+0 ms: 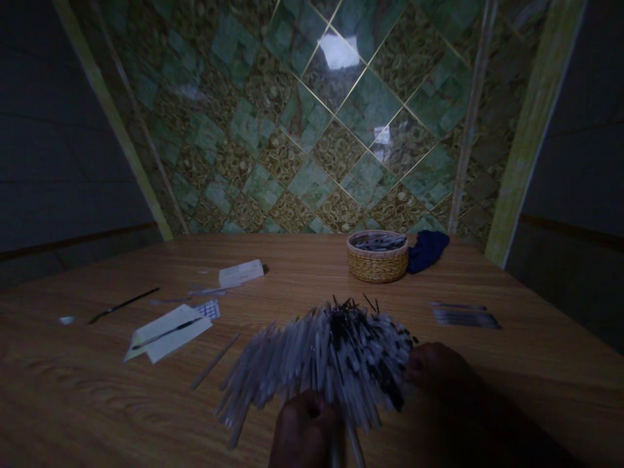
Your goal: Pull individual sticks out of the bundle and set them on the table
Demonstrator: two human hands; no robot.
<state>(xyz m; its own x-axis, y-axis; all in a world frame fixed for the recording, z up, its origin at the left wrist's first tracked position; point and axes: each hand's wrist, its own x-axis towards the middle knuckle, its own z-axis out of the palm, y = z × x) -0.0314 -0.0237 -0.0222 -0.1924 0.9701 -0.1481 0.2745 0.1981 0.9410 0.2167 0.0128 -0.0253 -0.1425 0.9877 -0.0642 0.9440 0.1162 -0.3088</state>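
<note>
A wide pile of slim, clear, pen-like plastic sticks (292, 357) lies fanned out on the table in front of me. Many on its right side have black ends or black inserts. At the pile's near edge my left hand (305, 429) is closed, thumb against the curled fingers; whatever it pinches is hidden, though several sticks run close beside it. My right hand (439, 367) is at the pile's right edge, fingers curled in against the black ends. Dim light and blur hide what it grips.
A round woven basket (377, 265) holding similar sticks stands at the back, beside dark blue cloth (429, 250). A small row of sticks (465, 316) lies right. To the left are folded paper (168, 331), a white box (241, 272) and a thin black stick (124, 304). A tiled wall rises behind.
</note>
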